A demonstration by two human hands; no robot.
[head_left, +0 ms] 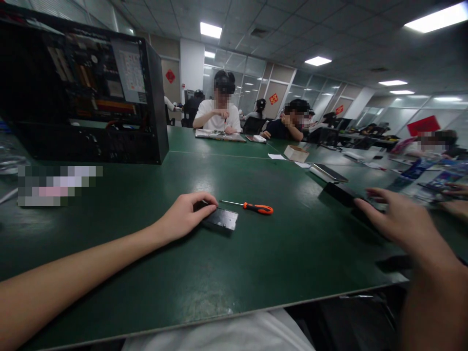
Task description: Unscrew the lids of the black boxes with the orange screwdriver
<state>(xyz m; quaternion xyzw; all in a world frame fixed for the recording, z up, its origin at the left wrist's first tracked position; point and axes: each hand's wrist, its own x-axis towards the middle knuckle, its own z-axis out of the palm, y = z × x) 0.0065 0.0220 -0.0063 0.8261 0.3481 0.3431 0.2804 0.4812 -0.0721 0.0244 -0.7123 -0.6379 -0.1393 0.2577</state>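
My left hand rests on the green table, its fingers curled over the near end of a small flat black box. Just beyond the box lies a screwdriver with an orange handle and a thin metal shaft pointing left. My right hand hovers at the table's right edge, blurred by motion, its fingers stretched out toward a dark flat device lying there. It holds nothing that I can see.
An open black computer case stands at the back left, its boards exposed. A small cardboard box, papers and a flat metal device lie farther back. Several people sit at the far side and at the right.
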